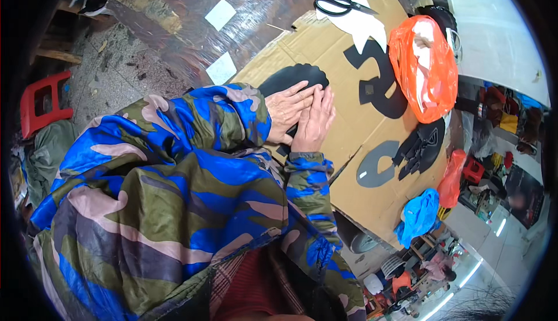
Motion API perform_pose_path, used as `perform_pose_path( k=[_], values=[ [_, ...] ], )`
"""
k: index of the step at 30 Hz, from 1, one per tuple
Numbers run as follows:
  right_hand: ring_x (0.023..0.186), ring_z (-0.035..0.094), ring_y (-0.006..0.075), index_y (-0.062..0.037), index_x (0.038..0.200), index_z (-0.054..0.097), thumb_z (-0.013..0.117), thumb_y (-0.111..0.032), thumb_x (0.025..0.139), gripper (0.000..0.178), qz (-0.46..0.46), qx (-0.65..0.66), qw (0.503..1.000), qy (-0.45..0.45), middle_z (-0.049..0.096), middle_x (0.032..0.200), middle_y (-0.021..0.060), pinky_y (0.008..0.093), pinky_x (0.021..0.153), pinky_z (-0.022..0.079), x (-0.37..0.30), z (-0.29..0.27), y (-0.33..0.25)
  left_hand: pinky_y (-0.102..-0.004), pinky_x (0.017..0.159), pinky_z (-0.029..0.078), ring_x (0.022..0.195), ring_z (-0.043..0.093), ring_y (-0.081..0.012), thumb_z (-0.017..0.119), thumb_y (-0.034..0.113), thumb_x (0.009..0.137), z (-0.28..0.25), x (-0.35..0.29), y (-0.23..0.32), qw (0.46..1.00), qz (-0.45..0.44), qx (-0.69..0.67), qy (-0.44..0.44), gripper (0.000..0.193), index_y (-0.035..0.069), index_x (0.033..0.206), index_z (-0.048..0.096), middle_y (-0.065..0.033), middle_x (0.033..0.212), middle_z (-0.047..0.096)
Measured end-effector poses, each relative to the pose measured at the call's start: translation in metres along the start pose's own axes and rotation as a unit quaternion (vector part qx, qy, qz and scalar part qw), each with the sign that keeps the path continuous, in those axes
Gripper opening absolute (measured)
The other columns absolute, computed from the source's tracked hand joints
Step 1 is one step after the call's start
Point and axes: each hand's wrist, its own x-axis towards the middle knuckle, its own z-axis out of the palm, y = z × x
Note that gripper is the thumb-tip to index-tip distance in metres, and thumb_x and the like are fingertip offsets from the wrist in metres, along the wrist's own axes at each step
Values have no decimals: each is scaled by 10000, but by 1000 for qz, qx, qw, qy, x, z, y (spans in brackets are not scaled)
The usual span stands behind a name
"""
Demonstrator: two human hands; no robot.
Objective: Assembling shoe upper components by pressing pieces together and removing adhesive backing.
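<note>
A black flat piece with a scalloped edge (296, 75) lies on a cardboard sheet (343, 111). My left hand (288, 109) and my right hand (314, 121) rest on it side by side. Their fingers are stretched out flat and overlap slightly near the tips, and neither hand grasps anything. The hands and the left sleeve hide much of the piece. To the right are a black curved cutout (390, 97) and a grey curved piece (376, 173) with a small white mark.
Black-handled scissors (334, 0) lie over white cut shapes (363, 25) at the far side. An orange plastic bag (427, 82), a dark finger-shaped item (419, 149) and a blue bag (419, 216) line the right edge. Two white squares (221, 14) lie on the wooden board.
</note>
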Motion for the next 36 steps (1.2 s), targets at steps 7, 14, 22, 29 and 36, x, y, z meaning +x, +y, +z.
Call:
perform_pose_path(
  k=[7,14,22,29,36],
  values=[
    [1517,162,425,-142,1557,347,687,-348,837,823,28,-169,983,-64,200,1638,219,601,1196,149,-4,-9,-8,-551,1233,99,1521,163,-410,685,722,664,-27,-16,-21,992,-66,-91,57,1211,-73,1497,309,-278,1597,246],
    [1519,139,422,-154,1546,356,708,-344,845,807,62,-124,990,-32,173,1629,248,585,1203,135,-4,-14,-11,-574,1221,81,1529,102,-417,640,698,735,-31,-26,-10,986,-145,77,-25,1212,-92,1538,193,-275,1616,186],
    [1472,250,402,-129,1487,426,785,-270,789,797,104,-55,993,28,278,1580,238,521,1165,251,-19,-18,-19,-583,1224,23,1541,60,-385,574,705,802,-25,-38,-4,976,-168,134,-44,1142,-101,1529,220,-273,1626,160],
    [1001,635,237,-34,1366,542,815,-82,763,664,327,195,919,99,659,1187,134,347,904,506,-11,-41,-6,-598,1219,26,1537,69,-400,609,673,795,-21,-40,-6,981,-130,142,-29,1117,-78,1534,237,-271,1628,157],
    [932,645,146,34,1191,634,714,-40,896,314,280,522,805,41,707,1082,62,305,867,517,-31,-17,13,-641,1194,43,1539,65,-411,740,602,722,-19,-51,0,991,-122,54,-31,1156,-21,1553,233,-278,1633,130]
  ],
)
